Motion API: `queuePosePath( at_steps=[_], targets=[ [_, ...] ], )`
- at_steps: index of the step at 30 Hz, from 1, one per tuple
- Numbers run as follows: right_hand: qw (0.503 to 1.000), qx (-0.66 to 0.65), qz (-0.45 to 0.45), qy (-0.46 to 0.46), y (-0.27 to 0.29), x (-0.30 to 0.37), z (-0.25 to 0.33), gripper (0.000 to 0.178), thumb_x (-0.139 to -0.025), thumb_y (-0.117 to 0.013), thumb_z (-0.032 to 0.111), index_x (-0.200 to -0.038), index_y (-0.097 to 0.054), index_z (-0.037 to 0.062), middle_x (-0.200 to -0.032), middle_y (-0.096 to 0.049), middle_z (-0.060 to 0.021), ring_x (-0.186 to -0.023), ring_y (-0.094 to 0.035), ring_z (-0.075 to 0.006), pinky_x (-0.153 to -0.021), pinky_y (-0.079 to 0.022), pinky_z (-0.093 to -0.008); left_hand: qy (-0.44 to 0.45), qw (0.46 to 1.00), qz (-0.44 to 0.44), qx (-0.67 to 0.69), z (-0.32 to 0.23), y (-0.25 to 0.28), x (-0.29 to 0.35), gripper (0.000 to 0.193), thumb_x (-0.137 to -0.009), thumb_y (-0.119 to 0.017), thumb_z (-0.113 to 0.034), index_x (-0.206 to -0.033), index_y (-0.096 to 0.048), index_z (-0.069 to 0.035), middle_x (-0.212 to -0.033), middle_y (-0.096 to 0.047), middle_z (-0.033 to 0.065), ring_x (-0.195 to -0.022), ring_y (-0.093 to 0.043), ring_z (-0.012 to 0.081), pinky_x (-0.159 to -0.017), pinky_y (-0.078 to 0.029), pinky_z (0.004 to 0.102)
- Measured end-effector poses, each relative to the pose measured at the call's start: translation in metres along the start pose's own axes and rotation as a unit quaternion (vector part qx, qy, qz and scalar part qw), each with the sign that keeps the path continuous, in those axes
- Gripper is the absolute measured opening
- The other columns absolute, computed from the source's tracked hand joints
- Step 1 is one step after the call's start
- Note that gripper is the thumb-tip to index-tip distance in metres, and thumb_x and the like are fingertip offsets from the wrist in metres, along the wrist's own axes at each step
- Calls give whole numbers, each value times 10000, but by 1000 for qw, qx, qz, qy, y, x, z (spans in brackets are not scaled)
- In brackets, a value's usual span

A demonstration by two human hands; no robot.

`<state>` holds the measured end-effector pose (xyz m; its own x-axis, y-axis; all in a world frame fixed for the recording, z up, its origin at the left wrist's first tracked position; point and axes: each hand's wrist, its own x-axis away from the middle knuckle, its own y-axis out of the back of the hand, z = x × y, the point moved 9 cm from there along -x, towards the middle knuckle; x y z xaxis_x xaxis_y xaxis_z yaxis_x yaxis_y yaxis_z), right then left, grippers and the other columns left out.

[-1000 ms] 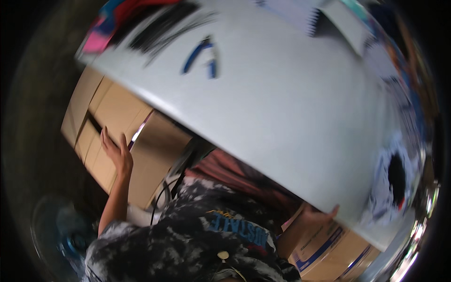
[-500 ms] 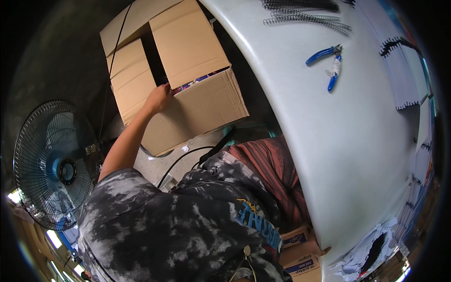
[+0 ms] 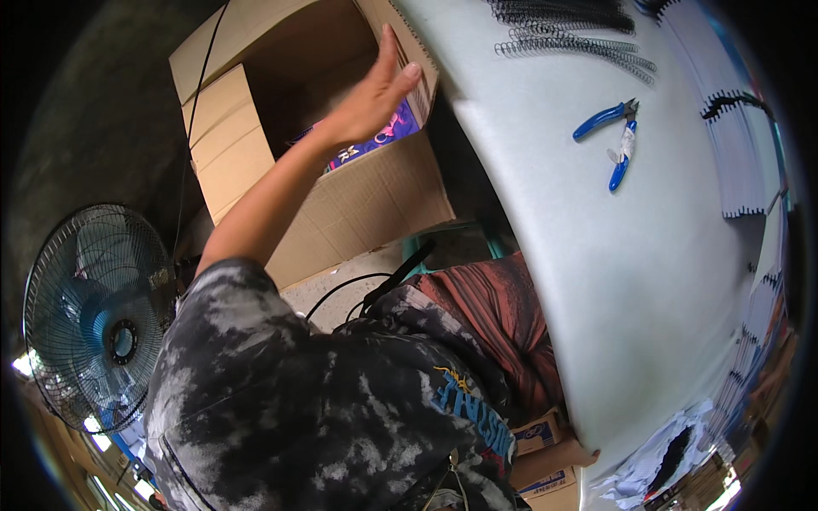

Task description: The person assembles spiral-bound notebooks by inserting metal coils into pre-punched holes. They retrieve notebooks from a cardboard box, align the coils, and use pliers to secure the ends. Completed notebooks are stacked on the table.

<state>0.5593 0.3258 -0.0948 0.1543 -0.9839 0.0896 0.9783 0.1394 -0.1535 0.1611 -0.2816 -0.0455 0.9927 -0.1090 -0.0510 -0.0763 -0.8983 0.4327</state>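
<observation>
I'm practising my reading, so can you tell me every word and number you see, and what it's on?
I won't copy the words, but here's where they are:
Black-and-grey tie-dye T-shirt: big blue letters, with smaller yellow script above.
Purple package inside the open cardboard box: white letters, only partly showing.
Brown cartons beside the table: lettering with blue panels, mostly too small to read.
</observation>
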Motion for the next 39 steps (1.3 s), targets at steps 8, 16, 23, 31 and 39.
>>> queuePosePath(
  at_steps=[8,16,23,31,39],
  targets=[
    [800,168,349,459,-274,201,128,438,-823,-569,150,-1219,-480,-15,-1240,-477,-181,-1104,-495,-311,-932,-401,-425,-16,1000,-10,-6,16,-24,1,852,-925,-294,-512,-1336,214,35,-1432,198,231,-1344,161,290,-1091,11,347],
    [415,126,642,632,-489,468,18,250,-830,-499,223,-1003,-675,262,-1205,-552,-105,-1235,-390,-302,-1038,-191,-520,-1,988,-19,-152,67,-12,20,566,-904,-389,-455,-1376,-294,-160,-1440,-240,108,-1321,-249,274,-1067,-220,375],
    [485,48,715,502,-501,444,9,295,-815,-504,158,-1017,-661,304,-1102,-612,-83,-1154,-480,-240,-1039,-188,-527,327,764,156,-534,94,85,148,485,-868,-429,-490,-1108,-564,-91,-953,-629,186,-935,-598,328,-819,-459,425],
    [490,53,708,505,-499,444,10,320,-802,-504,122,-1016,-661,301,-1074,-623,-75,-1106,-512,-222,-1039,-211,-513,501,609,-123,-602,5,206,162,521,-867,-445,-483,-981,-633,-12,-977,-637,190,-957,-605,323,-830,-469,396],
    [503,55,712,487,-501,444,7,321,-802,-512,114,-1015,-660,304,-1054,-634,-62,-1070,-530,-206,-1041,-219,-494,459,658,-428,-416,46,231,174,900,-779,-544,-468,-1354,-130,87,-1373,-196,334,-1311,-192,399,-1041,-213,467]
  ],
)
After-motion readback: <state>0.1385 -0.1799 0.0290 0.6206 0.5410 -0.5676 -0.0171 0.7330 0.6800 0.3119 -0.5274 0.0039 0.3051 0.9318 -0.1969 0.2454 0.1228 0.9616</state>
